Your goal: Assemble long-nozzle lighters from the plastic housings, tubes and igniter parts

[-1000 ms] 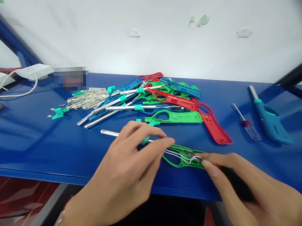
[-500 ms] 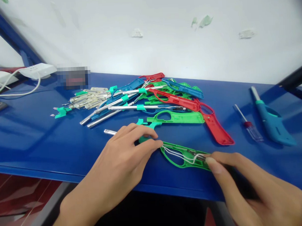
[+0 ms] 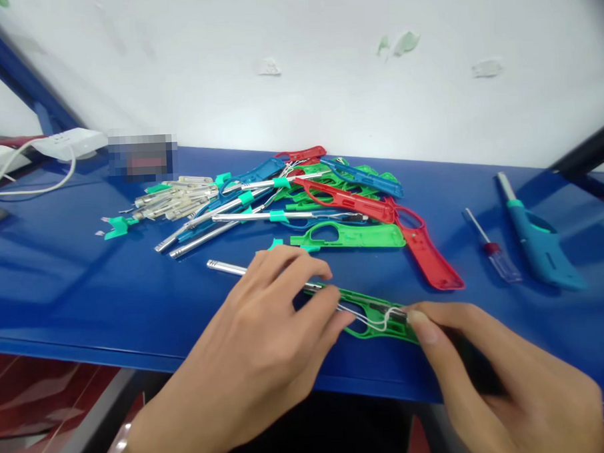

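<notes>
A green lighter shell half (image 3: 364,327) lies open side up near the table's front edge, with a dark igniter part (image 3: 396,316) and thin white wires (image 3: 369,320) inside. My left hand (image 3: 271,328) is over the shell's narrow end, its fingers curled and the tips closed on the wires. Beneath that hand runs a metal lighter tube (image 3: 226,268), its slotted tip sticking out to the left. My right hand (image 3: 483,365) grips the shell's wide handle end, the thumb pressed by the igniter part. Its other fingertips are hidden.
Behind lie a bright green shell half (image 3: 362,236), red shell halves (image 3: 433,261) and several metal tubes with teal tape-like pieces (image 3: 245,198). Pale translucent cylinders (image 3: 181,198) are piled left. To the right are a screwdriver (image 3: 501,261) and an assembled blue lighter (image 3: 546,246). A white power strip (image 3: 73,143) stands back left.
My left hand has shifted right along the shell, its fingers now further over the wires. The metal tube shows more and a teal piece near the hand is largely covered. The right hand keeps its hold.
</notes>
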